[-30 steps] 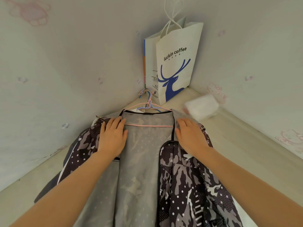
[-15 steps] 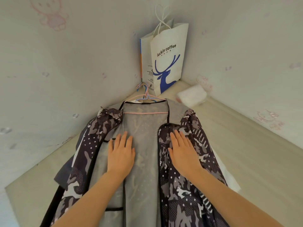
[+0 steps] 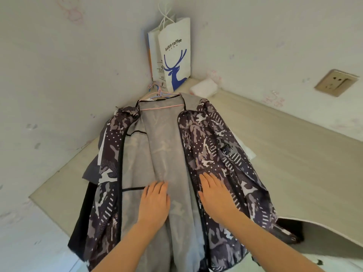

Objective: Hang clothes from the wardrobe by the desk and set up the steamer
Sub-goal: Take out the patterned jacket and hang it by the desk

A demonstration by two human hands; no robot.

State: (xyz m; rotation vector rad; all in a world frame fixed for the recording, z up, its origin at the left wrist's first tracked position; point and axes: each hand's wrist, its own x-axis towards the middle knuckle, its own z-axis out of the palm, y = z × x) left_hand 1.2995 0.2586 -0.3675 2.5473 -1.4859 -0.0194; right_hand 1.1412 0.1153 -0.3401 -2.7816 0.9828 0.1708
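Camouflage-print jacket [image 3: 206,146], thin and gray-lined, lies open on a pale wood-grain desk [image 3: 294,154] on a pink wire hanger [image 3: 163,107]; left hand [image 3: 155,203] and right hand [image 3: 216,195] press flat, fingers straight.

- Two pale walls meet in a corner: left wall [image 3: 68,75] & right wall [image 3: 275,36], both scuffed, w/ faint pink cartoon prints [image 3: 70,12].
- Light-wood desk [image 3: 294,154] fills the corner; top runs along both walls, front edge rounded at lower right.
- Beige wall socket [image 3: 336,85] on right wall, above desk.
- White paper bag [image 3: 176,55] w/ blue deer & "luckin coffee" stands upright in the corner.
- Small white pack [image 3: 204,88] just beside bag, by right wall.
- Light soft & even.
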